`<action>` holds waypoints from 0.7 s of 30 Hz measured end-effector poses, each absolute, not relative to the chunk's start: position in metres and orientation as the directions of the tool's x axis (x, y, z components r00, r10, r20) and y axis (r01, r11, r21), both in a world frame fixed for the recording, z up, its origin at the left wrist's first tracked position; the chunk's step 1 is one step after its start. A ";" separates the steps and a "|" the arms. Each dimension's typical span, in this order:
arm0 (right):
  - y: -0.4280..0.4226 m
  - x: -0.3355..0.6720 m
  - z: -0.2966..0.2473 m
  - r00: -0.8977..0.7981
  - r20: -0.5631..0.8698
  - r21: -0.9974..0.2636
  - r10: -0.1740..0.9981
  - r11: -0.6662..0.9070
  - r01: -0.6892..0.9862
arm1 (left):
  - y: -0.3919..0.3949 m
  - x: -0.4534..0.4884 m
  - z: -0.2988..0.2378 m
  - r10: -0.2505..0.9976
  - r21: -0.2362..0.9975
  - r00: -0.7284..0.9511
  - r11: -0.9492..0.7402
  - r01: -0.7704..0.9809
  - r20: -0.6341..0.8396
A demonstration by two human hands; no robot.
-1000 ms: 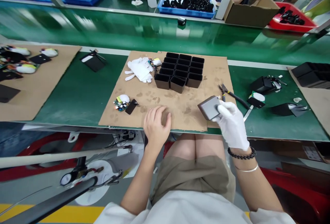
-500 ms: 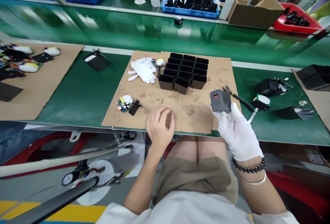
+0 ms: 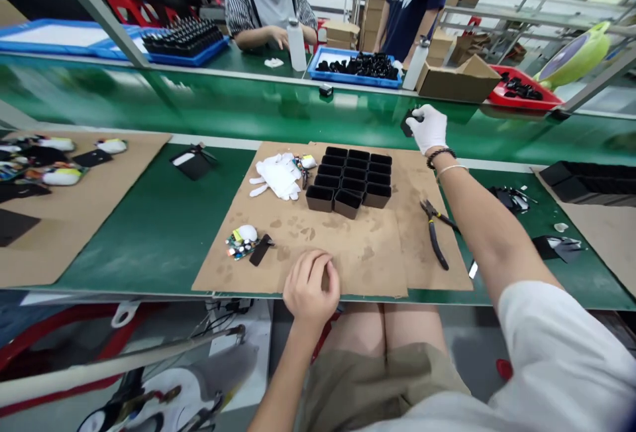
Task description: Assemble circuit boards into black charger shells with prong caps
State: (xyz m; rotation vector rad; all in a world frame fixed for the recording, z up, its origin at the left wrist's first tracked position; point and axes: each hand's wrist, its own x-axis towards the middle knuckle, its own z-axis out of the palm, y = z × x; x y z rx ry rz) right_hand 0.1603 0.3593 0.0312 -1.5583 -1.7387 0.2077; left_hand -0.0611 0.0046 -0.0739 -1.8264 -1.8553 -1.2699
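My right hand (image 3: 428, 128), in a white glove, is stretched out over the green conveyor belt and pinches a black adapter case (image 3: 408, 123). Much of that case is hidden behind the gloved fingers. My bare left hand (image 3: 311, 284) rests at the front edge of the cardboard sheet (image 3: 368, 246), its fingers curled together with nothing visible in them. Left of it lie a circuit board with a white top (image 3: 242, 241) and a small black plate (image 3: 260, 251). Beyond stand several open black cases (image 3: 348, 202) in rows. Pliers (image 3: 435, 233) lie at the right, handles spread.
White gloves (image 3: 279, 177) lie beside the rows of cases. The green belt (image 3: 238, 110) runs across behind the bench, carrying a small black block (image 3: 326, 91). A blue tray (image 3: 318, 74) of black parts stands beyond it, near a seated person (image 3: 268, 8). More black cases (image 3: 591, 183) are at the right.
My right hand has moved forward and up with the adapter case, from above the cardboard to over the belt. My left hand stays at the edge. The view has tilted up.
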 end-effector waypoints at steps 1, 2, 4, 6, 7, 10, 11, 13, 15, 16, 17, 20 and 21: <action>0.369 0.155 0.027 0.081 0.390 -0.594 0.917 0.183 0.784 | 0.005 -0.061 -0.075 0.692 0.409 -0.195 -0.157 0.899 0.695; 0.374 0.149 0.021 0.099 0.357 -0.593 0.929 0.143 0.792 | 0.005 -0.061 -0.075 0.694 0.415 -0.200 -0.155 0.897 0.691; 0.373 0.139 0.009 0.117 0.315 -0.584 0.942 0.096 0.806 | 0.005 -0.061 -0.077 0.690 0.418 -0.202 -0.159 0.894 0.695; 0.367 0.135 0.001 0.104 0.281 -0.575 0.954 0.081 0.814 | 0.005 -0.061 -0.077 0.675 0.405 -0.195 -0.168 0.899 0.712; 0.364 0.135 0.000 0.086 0.267 -0.569 0.960 0.085 0.818 | 0.006 -0.062 -0.078 0.664 0.391 -0.188 -0.170 0.904 0.724; 0.355 0.146 0.011 0.007 0.244 -0.553 0.970 0.134 0.822 | 0.006 -0.064 -0.079 0.635 0.334 -0.146 -0.186 0.924 0.758; 0.349 0.152 0.019 -0.017 0.253 -0.549 0.967 0.158 0.821 | 0.006 -0.065 -0.079 0.630 0.320 -0.133 -0.193 0.928 0.765; 0.330 0.167 0.037 -0.047 0.289 -0.541 0.956 0.204 0.816 | 0.006 -0.066 -0.078 0.630 0.309 -0.119 -0.201 0.929 0.768; 0.298 0.185 0.059 -0.076 0.335 -0.545 0.939 0.259 0.798 | 0.006 -0.066 -0.077 0.637 0.308 -0.116 -0.200 0.930 0.762; 0.278 0.195 0.070 -0.093 0.357 -0.557 0.930 0.292 0.778 | 0.005 -0.066 -0.077 0.640 0.304 -0.113 -0.196 0.932 0.760; 0.255 0.204 0.080 -0.120 0.383 -0.586 0.916 0.342 0.735 | 0.005 -0.065 -0.076 0.643 0.298 -0.110 -0.191 0.935 0.758; 0.184 0.228 0.102 -0.126 0.423 -0.681 0.897 0.406 0.610 | 0.004 -0.063 -0.075 0.648 0.286 -0.114 -0.166 0.944 0.753; 0.163 0.234 0.104 -0.112 0.424 -0.699 0.898 0.404 0.590 | 0.004 -0.063 -0.076 0.647 0.284 -0.118 -0.159 0.945 0.754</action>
